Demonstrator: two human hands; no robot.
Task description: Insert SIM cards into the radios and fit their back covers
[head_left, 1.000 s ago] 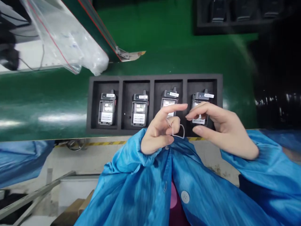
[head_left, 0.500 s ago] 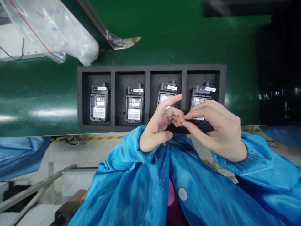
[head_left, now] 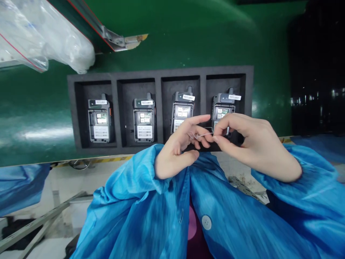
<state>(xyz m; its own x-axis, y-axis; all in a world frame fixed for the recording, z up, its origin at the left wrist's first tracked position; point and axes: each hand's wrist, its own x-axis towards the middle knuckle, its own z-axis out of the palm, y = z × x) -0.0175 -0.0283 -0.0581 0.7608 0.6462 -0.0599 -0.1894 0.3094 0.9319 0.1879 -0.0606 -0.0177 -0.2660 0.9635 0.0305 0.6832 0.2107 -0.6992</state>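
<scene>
Strand [head_left: 207,134], thin and pale, spans the gap between the two hands, level with the near part of a dark tray [head_left: 71,111]. Its long axis runs left to right, crossing the near-far axes of the devices in the compartments.

Left hand [head_left: 180,148]: at the left end of the strand. Fingers spread and pointing right, thumb well apart from them; grip wide. The strand curls in loose loops about the fingers; which finger carries the loop cannot be established.

Right hand [head_left: 246,144]: at the right end. Thumb and forefinger are brought together in a narrow pinch on the strand, pointing left toward the other hand. Any length beyond the pinch is hidden. The run between the hands appears nearly straight. Neither hand is the nearer one: the strand reaches both, looped at left, pinched at right.

Surroundings: the left fingers overlap, in view, the near part of the third device [head_left: 183,108] from the left; the right hand overlaps the near part of the rightmost device [head_left: 223,99]. Contact with either cannot be confirmed. The leftmost device [head_left: 101,132] and the second device [head_left: 145,132] stand uncovered, antennas to the far side.
</scene>
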